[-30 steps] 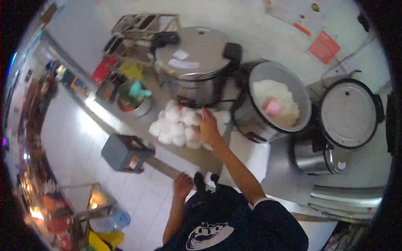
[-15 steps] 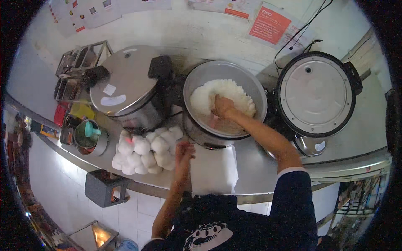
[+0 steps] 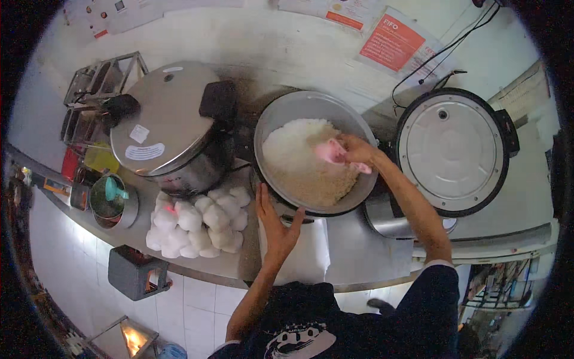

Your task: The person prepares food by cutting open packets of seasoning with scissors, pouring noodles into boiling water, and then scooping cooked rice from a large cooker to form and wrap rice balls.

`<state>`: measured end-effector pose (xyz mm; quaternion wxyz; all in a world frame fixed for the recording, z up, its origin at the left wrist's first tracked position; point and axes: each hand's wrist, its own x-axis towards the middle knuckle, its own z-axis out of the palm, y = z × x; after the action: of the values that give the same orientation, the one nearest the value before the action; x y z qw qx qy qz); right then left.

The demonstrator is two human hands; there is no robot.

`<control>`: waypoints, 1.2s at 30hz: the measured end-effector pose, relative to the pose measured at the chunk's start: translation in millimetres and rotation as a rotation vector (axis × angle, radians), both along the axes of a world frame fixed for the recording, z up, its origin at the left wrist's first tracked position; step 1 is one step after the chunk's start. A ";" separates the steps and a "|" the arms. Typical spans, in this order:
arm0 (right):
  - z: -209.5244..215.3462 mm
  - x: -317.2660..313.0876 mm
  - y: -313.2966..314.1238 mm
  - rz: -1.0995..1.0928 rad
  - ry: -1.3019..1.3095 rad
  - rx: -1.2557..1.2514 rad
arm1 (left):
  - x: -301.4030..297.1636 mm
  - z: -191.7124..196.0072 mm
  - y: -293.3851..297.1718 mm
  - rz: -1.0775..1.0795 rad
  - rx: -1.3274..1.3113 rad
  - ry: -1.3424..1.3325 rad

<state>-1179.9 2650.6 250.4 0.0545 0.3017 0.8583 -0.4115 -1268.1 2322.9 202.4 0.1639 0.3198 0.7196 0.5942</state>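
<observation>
An open rice cooker (image 3: 272,119) with a grey inner pot stands in front of me, white rice (image 3: 293,140) heaped inside. Over the right side of the rice, my right hand (image 3: 357,151) is closed around a pink rice scoop (image 3: 329,150), partly blurred. My left hand (image 3: 278,233) is open at the front of the cooker, fingers spread and pointing up; it seems to be at the outer wall, but contact is hard to tell. Left of it lies a cluster of rounded white bundles (image 3: 197,224), several packed together in clear wrap.
A second cooker with its steel lid (image 3: 170,113) on stands to the left. A detached round lid (image 3: 451,149) leans at the right. A pot (image 3: 127,209) with a turquoise ladle (image 3: 113,190) sits on the far left. Below the counter is a dark stool (image 3: 134,275).
My right hand has lifted from the rice and moved right with the pink scoop. My left hand has moved right, from beside the white bundles to the cooker's front, its fingers spreading.
</observation>
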 end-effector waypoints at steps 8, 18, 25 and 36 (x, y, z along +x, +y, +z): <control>0.0 -3.5 3.6 0.262 -0.455 1.150 | 17.3 9.0 16.7 0.002 -0.058 0.112; -13.3 28.3 -77.6 0.415 -0.607 0.649 | 20.2 -3.9 21.3 0.050 0.000 0.095; 3.9 -27.1 -49.1 0.284 -0.605 0.867 | 19.8 -3.9 20.7 0.024 -0.034 0.082; -28.5 -39.9 -59.6 0.411 -0.347 0.547 | 34.1 -1.0 19.6 0.112 0.110 -0.248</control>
<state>-1219.8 2590.9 221.9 0.1977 0.1917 0.9571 -0.0904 -1234.0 2342.5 201.4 0.2003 0.2116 0.6770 0.6758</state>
